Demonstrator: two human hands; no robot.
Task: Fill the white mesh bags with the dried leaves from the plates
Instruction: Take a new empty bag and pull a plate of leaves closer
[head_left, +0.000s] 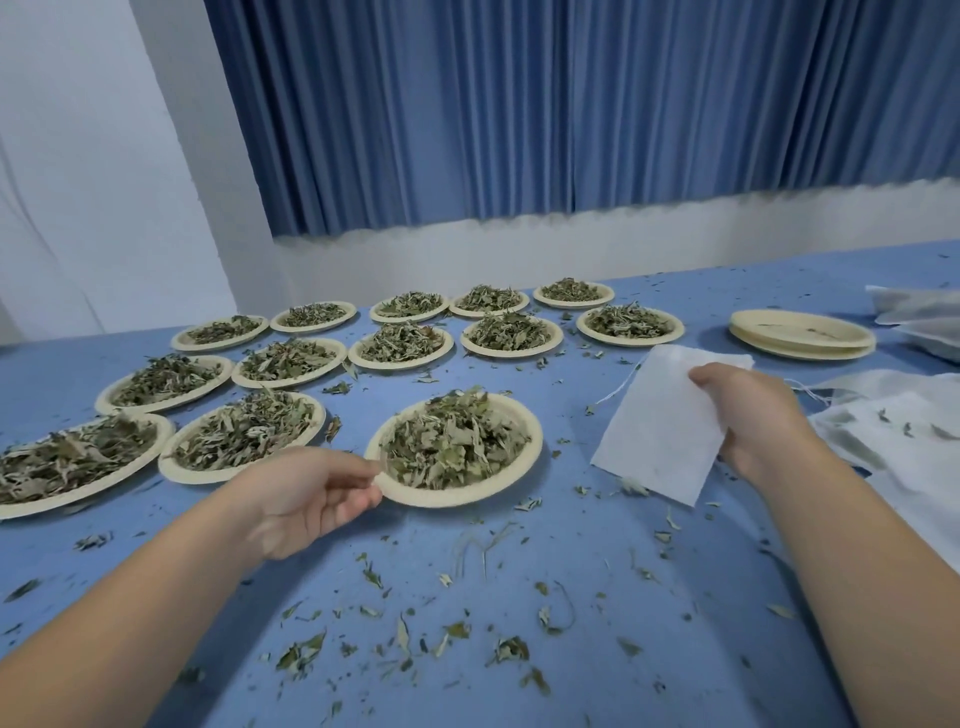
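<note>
A cream paper plate heaped with dried leaves sits in front of me on the blue table. My left hand pinches its near left rim between thumb and fingers. To the right, my right hand grips a flat white mesh bag by its right edge; the bag hangs tilted just above the table, with its drawstring trailing to the left.
Several more leaf-filled plates stand in rows to the left and behind. A stack of emptied plates lies at the back right. White mesh bags are piled at the right edge. Loose leaf bits litter the blue tablecloth.
</note>
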